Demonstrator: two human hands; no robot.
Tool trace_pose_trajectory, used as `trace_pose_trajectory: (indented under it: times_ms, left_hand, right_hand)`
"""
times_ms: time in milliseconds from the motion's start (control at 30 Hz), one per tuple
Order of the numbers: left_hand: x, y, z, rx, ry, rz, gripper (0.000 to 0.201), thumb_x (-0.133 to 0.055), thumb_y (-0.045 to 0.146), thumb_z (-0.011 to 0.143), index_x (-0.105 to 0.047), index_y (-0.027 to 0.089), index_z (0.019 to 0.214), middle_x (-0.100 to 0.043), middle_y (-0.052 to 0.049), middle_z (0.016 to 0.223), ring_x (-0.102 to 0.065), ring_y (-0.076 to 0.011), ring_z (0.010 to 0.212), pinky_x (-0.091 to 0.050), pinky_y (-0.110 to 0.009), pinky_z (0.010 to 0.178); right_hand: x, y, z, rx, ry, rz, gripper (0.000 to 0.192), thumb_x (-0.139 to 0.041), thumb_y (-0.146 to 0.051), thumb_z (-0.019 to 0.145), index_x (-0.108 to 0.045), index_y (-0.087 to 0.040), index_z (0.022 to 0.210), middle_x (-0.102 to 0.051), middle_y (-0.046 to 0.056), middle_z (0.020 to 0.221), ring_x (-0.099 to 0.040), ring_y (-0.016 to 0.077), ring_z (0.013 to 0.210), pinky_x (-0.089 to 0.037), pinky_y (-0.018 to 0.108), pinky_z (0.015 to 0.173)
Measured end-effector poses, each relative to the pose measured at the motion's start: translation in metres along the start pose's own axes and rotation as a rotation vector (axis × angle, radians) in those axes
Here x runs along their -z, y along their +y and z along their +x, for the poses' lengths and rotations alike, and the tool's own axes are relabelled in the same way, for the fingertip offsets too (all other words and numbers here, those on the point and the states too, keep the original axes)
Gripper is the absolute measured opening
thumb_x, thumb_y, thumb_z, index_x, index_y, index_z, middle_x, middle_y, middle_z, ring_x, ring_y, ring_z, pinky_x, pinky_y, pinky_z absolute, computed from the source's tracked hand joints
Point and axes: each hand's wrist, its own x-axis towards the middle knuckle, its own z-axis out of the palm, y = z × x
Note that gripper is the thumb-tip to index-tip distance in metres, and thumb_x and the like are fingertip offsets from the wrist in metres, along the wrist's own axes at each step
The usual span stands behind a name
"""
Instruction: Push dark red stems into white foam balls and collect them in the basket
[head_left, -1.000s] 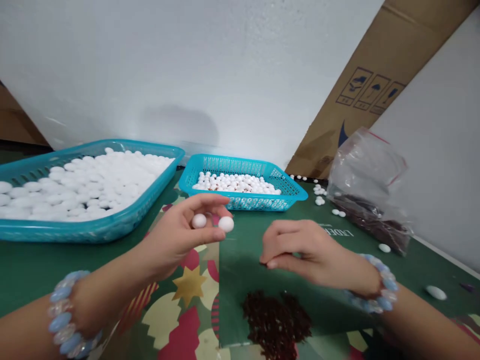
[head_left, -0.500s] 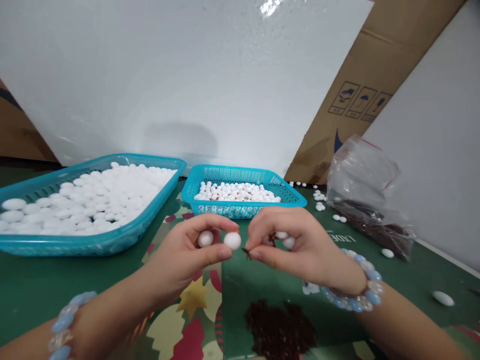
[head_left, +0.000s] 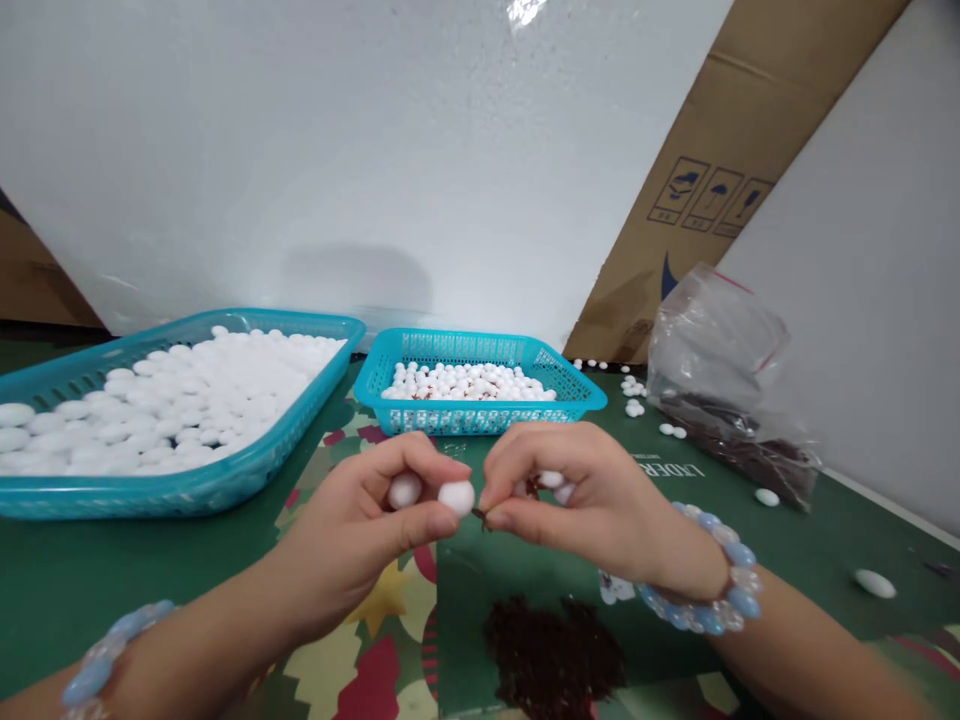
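Observation:
My left hand (head_left: 367,525) pinches a white ball (head_left: 456,497) between thumb and forefinger, with a second white ball (head_left: 405,490) tucked behind it in the fingers. My right hand (head_left: 577,495) sits right beside it, thumb and forefinger closed on a tiny dark red piece (head_left: 480,517) that nearly touches the front ball. More white balls and a dark bit show under the right hand's curled fingers. Both wrists wear pale blue bead bracelets. A pile of dark red bits (head_left: 553,655) lies on the table below the hands.
A large teal tray (head_left: 150,490) full of flat white pieces stands at left. A small teal basket (head_left: 581,400) of white balls sits behind the hands. A clear bag (head_left: 720,385) with dark red bits lies at right, loose white pieces around it. Cardboard leans on the wall.
My right hand rose from the table with a dark red piece and closed in on the left hand's front ball. The left hand stayed roughly in place.

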Motion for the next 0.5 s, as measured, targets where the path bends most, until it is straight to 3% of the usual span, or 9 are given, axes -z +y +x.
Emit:
trace_pose_trajectory:
  times_ms: [200,500]
  left_hand:
    - [-0.007,0.001,-0.004,0.041,0.077,-0.036,0.014,-0.058,0.008,0.049,-0.058,0.022,0.049,-0.037,0.005,0.045,-0.036,-0.0029,0.041,-0.03,-0.011,0.036]
    - [-0.01,-0.001,-0.012,-0.045,0.098,0.042,0.018,-0.057,0.009,0.049,-0.057,0.027,0.052,-0.039,0.006,0.049,-0.034,-0.0034,0.043,-0.03,-0.011,0.038]
  right_hand:
    - [-0.002,-0.003,-0.003,0.035,0.062,-0.006,0.007,-0.051,-0.009,0.065,-0.051,-0.009,0.058,-0.051,0.0,0.057,-0.045,0.0038,0.05,-0.038,0.012,0.046]
    - [-0.009,-0.009,-0.006,0.119,0.185,-0.014,0.01,-0.048,-0.003,0.065,-0.05,-0.008,0.057,-0.051,0.002,0.056,-0.047,0.0042,0.055,-0.039,0.01,0.052]
